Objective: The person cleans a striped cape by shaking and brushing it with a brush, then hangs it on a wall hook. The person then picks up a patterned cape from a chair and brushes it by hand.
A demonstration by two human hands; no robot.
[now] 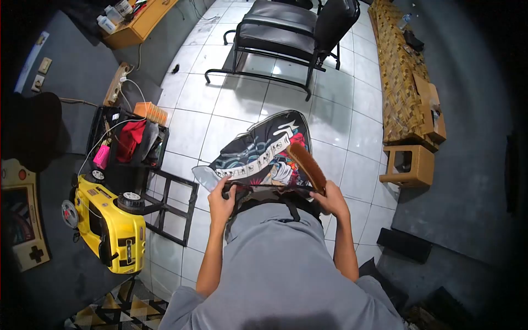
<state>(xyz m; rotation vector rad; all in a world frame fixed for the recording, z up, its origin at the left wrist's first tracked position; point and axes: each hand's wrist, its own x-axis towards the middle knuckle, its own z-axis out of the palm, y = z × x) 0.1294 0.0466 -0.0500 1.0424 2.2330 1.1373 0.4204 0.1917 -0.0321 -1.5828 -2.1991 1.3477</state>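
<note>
Both hands (221, 200) grasp a printed cloth (250, 153), the right hand (333, 201) also gripping a brush (308, 167) whose long axis slants forward-left.

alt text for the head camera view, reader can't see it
A person's left hand and right hand hold a patterned black cloth, the right also gripping a brown brush; a black chair stands ahead on white tiles.

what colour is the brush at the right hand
The brush is brown; the head view shows it best.

brown brush (307, 166), patterned black cloth (259, 156)
</note>
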